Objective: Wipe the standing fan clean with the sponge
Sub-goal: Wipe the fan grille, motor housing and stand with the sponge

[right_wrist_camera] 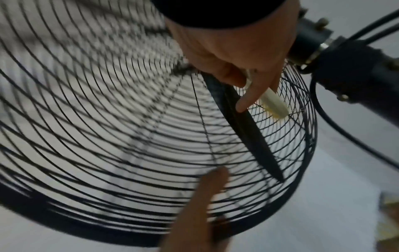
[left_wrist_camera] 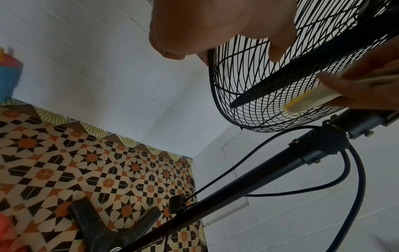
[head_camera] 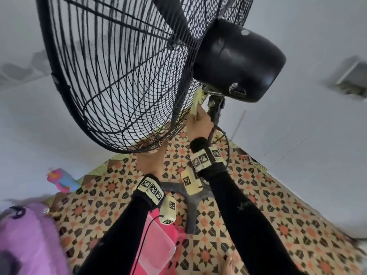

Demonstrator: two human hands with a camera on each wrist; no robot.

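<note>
I'm pinching the sponge [right_wrist_camera: 274, 104] in my right hand [head_camera: 199, 126], left hand [head_camera: 150, 162] fingers lying flat on the fan's grille [head_camera: 111, 76], risking foam snagging on its wires.

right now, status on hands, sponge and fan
Right hand pinches sponge against fan grille by motor. Left hand steadies grille's lower rim. Cable loops off pole beneath right hand.
</note>
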